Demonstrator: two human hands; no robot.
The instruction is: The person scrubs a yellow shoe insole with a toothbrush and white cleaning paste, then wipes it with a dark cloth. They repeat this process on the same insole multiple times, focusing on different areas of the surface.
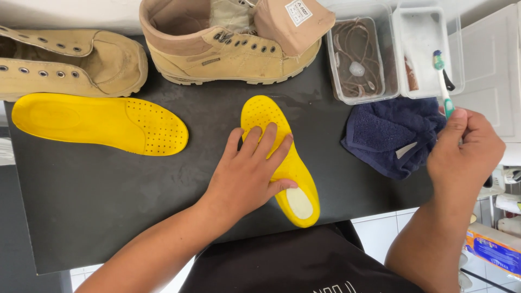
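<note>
My left hand (251, 174) lies flat, fingers spread, on a yellow insole (262, 113) in the middle of a black table (108, 195). The insole points away from me and has a pale patch at its heel. My right hand (462, 153) is at the right edge, closed around a green and white toothbrush (443, 81) held upright, bristles up. A dark blue towel (386, 135) lies just left of that hand. A second yellow insole (100, 122) rests at the left.
Two tan boots stand along the back: one (65, 62) at the left, one (233, 46) in the middle. Two clear plastic tubs sit at the back right, one (361, 54) with brown laces, one (426, 49) nearly empty. A white cabinet (491, 65) stands at the right.
</note>
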